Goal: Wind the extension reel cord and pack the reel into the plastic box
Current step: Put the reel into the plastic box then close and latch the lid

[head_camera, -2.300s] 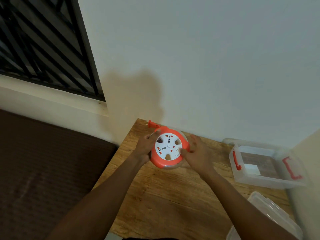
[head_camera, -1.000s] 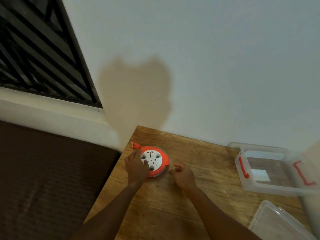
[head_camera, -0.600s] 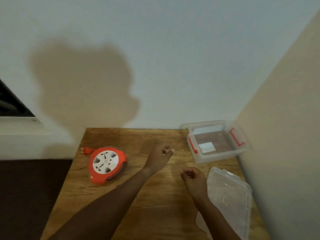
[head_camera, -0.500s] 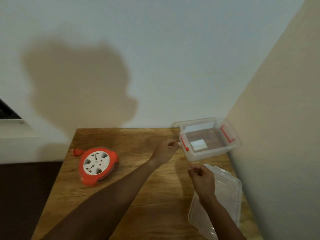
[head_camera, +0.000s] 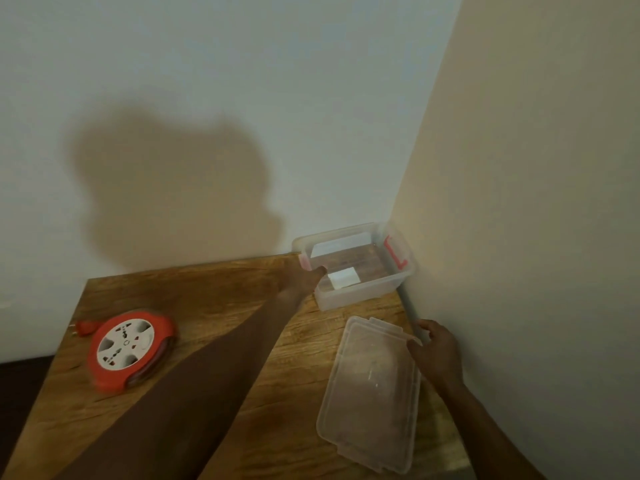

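Clear plastic box [head_camera: 360, 296] gripped by left hand [head_camera: 304, 278] fingers, right hand [head_camera: 436, 351] curled beside lid [head_camera: 370, 393], reel [head_camera: 128, 348] apart.

Wooden table [head_camera: 194, 299] in a wall [head_camera: 242, 98] corner, perhaps dimly lit

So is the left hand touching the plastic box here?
Touching. The head view shows the left hand with its fingertips hooked over the near-left rim of the plastic box, no gap visible. The reel lies apart on the table.

A grained, satin-finished brown wooden table [head_camera: 207, 306] bears a glossy orange-and-white plastic reel [head_camera: 130, 348], a clear plastic box [head_camera: 360, 292] and its cloudy, smooth plastic lid [head_camera: 372, 396].
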Tool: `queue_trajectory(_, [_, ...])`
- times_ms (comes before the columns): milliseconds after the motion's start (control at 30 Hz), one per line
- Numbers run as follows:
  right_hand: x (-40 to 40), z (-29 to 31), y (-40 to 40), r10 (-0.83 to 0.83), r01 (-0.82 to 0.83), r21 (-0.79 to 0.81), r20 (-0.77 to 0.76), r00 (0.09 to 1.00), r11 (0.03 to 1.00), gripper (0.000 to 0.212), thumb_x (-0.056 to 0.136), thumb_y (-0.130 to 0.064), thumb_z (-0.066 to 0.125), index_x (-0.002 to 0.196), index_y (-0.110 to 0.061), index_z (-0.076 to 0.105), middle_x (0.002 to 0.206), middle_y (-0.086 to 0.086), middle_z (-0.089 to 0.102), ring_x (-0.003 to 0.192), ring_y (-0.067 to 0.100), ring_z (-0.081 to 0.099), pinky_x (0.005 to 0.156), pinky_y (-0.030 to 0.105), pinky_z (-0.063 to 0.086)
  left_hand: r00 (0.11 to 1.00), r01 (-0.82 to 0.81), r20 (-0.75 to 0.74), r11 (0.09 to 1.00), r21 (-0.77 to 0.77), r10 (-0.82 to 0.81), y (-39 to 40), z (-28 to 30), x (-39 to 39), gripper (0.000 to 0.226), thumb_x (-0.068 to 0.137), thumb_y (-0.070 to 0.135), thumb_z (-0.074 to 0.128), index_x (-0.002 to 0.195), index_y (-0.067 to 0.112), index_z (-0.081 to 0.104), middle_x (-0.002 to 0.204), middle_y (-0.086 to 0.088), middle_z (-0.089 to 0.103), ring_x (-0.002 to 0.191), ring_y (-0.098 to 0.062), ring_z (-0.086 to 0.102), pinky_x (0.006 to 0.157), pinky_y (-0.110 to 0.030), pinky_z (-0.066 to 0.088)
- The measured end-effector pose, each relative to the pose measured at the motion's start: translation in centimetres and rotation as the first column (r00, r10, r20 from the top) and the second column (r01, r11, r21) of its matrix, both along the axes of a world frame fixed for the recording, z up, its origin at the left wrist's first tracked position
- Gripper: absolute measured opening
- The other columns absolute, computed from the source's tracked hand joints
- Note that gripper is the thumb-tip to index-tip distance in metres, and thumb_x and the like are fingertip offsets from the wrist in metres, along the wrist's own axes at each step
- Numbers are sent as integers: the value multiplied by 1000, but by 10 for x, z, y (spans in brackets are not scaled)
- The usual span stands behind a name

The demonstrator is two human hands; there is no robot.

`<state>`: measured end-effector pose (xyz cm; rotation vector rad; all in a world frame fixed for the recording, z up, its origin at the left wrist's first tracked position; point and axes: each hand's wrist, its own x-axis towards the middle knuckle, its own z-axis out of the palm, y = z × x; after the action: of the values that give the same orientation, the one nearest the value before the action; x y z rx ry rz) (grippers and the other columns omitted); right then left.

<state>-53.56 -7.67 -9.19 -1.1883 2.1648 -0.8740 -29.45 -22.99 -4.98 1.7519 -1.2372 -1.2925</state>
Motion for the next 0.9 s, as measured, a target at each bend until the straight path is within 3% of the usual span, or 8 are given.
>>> queue_trajectory(133, [-7, -2, -14, 271, -266, 68, -92, 958, 962, 29, 86, -25, 73, 114, -20, 70, 114, 1, 68, 102, 24, 64, 89, 36, 51, 999, -29, -41, 999, 46, 30, 0, -1, -5, 54, 94, 19, 75, 143, 6, 55, 134, -16, 65, 120, -36, 64, 98, -52, 58])
queue_trajectory(233, [-8, -2, -24, 436, -412, 175, -134, 890, 894, 12, 88, -34, 66, 99, -31, 69, 102, -7, 69, 93, 18, 66, 84, 39, 56, 995, -57, -75, 990, 129, 67, 1, -6, -7, 45, 95, 10, 72, 138, 4, 59, 127, -16, 67, 110, -35, 68, 80, -43, 61])
queue_trajectory(300, [-10, -8, -28, 492, -449, 240, -166, 855, 861, 20, 88, -32, 63, 108, -31, 66, 106, -4, 69, 95, 21, 66, 85, 41, 55, 989, -67, -119, 984, 166, 88, 3, -8, -6, 42, 95, 5, 71, 135, 0, 62, 126, -19, 70, 105, -35, 71, 70, -39, 63])
queue_trajectory(500, [-13, -24, -27, 480, -401, 301, -268, 835, 865, 35, 92, -29, 57, 127, -22, 57, 118, 8, 62, 109, 32, 57, 93, 41, 50, 981, -81, -160, 985, 153, 105, 7, -13, 2, 44, 97, 1, 67, 140, -1, 58, 134, -21, 67, 114, -39, 70, 86, -48, 63])
queue_trajectory(667, [-17, -30, -23, 418, -350, 312, -184, 890, 883, 11, 92, -28, 57, 93, -20, 65, 89, 0, 68, 81, 20, 65, 73, 33, 55, 980, -85, -163, 984, 158, 111, 11, -13, 13, 43, 98, 3, 68, 139, 0, 58, 133, -19, 68, 111, -36, 71, 86, -48, 64])
queue_trajectory(767, [-15, -34, -16, 448, -379, 326, -171, 877, 866, 13, 95, -30, 57, 95, -19, 64, 92, 1, 70, 80, 19, 63, 70, 30, 52, 973, -117, -176, 979, 167, 147, 13, -12, 23, 45, 97, 3, 69, 140, -2, 56, 132, -21, 67, 104, -34, 70, 84, -47, 63])
queue_trajectory(900, [-7, -36, 0, 410, -383, 228, -84, 908, 895, 6, 95, -28, 60, 98, -23, 63, 95, -3, 69, 81, 16, 64, 61, 25, 45, 966, -161, -178, 975, 155, 188, 14, -8, 45, 44, 97, 5, 68, 139, -3, 57, 123, -18, 68, 98, -33, 71, 66, -37, 64])
